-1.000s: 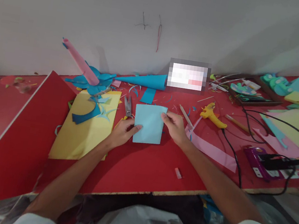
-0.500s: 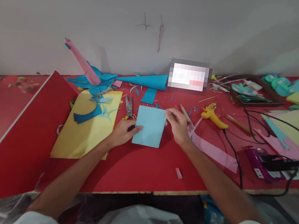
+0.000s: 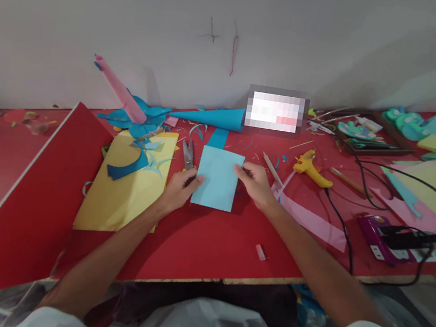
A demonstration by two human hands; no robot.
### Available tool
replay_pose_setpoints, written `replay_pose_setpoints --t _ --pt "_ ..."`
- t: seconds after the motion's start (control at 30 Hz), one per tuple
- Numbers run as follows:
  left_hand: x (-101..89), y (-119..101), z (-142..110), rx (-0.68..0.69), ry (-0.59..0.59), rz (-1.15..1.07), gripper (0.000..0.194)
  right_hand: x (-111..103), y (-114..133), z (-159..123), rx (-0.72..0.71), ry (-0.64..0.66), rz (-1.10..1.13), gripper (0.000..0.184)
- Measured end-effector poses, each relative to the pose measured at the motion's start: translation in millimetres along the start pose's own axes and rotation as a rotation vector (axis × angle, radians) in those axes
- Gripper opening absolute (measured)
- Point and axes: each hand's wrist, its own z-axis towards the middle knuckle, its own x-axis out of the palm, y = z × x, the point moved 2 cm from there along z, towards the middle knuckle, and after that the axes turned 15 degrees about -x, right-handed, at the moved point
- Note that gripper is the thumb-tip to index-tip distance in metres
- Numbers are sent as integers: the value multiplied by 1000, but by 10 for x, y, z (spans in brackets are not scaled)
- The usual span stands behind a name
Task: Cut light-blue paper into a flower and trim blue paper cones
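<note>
A light blue sheet of paper (image 3: 219,180) is held up in front of me by both hands. My left hand (image 3: 182,186) pinches its left edge, thumb on the front face. At the right edge, my right hand (image 3: 256,183) grips it with the thumb on the front near the upper corner. Just behind the left hand lie scissors (image 3: 188,156), their blades pointing away from me. A darker blue paper strip (image 3: 218,138) shows partly behind the sheet's top edge.
Yellow sheets (image 3: 122,198) with blue offcuts lie left, beside an upright red panel (image 3: 32,201). Beyond them stands a pink tube on a blue paper flower (image 3: 142,122). To the right are a yellow glue gun (image 3: 310,169), a pink strip (image 3: 311,221) and a purple power strip (image 3: 379,237) with black cables.
The sheet has risen slightly away from me and now overlaps the darker blue strip. My right hand has shifted a little down its edge, and the left thumb sits nearer the left edge.
</note>
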Motion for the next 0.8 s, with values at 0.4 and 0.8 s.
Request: replay_pose_setpoints --t 0.4,0.8 --pt "36 -85 -18 249 111 70 34 -29 -53 11 15 -103 -35 75" --pt "12 -27 5 14 36 -293 52 -161 -59 -9 -78 -213 -151 65"
